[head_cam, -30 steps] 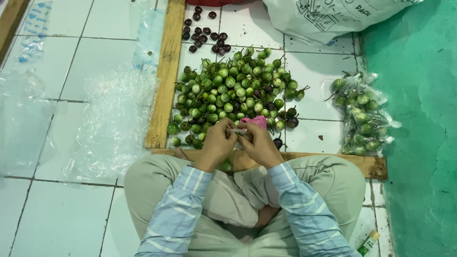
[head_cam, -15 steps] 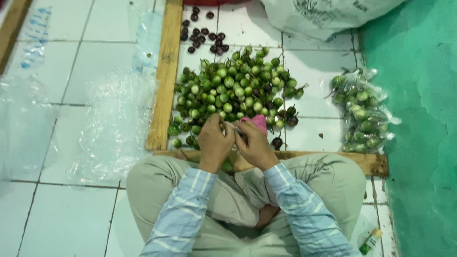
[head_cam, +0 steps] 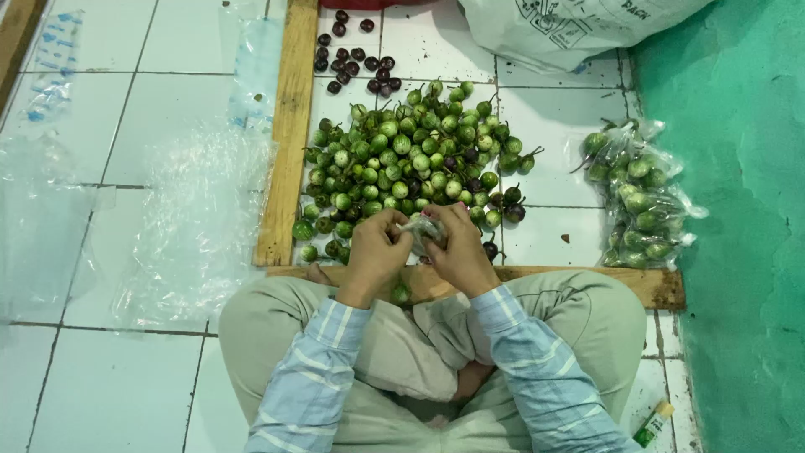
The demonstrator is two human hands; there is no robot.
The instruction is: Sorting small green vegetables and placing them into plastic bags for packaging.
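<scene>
So the thing in hand is a small clear crinkly plastic bag (head_cam: 422,232), pinched between both hands right at the near edge of the big pile of small round green eggplants (head_cam: 411,159). The left hand (head_cam: 375,254) is curled closed on the bag's left side, thumb and fingers pressed onto the film. The right hand (head_cam: 457,249) is wrapped around the other side, also closed on the bag. I can't tell what's inside, the fingers cover most of it.

My guess on handling: the film is thin, soft and a bit slippery, weighs nothing by itself, and collapses wherever you squeeze. Best grip looks like the mouth or neck, bunched between the fingertips, not the floppy body. The little fruits are firm and roll easily, and their stems could poke through thin plastic.

Working out from the pile: it sits on white floor tiles (head_cam: 537,101), boxed in by a pale wooden plank (head_cam: 285,143) standing along its left and another wooden plank (head_cam: 654,285) lying across its near side, just in front of the person's crossed legs in beige trousers (head_cam: 587,319). Behind the pile there's a scatter of dark purple round fruits (head_cam: 352,59). To the pile's right lie filled clear bags of green eggplants (head_cam: 637,201), touching the green painted wall (head_cam: 738,210). Behind and to the right is a white plastic sack (head_cam: 570,25). Left of the plank, loose sheets of clear plastic (head_cam: 184,218) lie spread over the tiles.
</scene>
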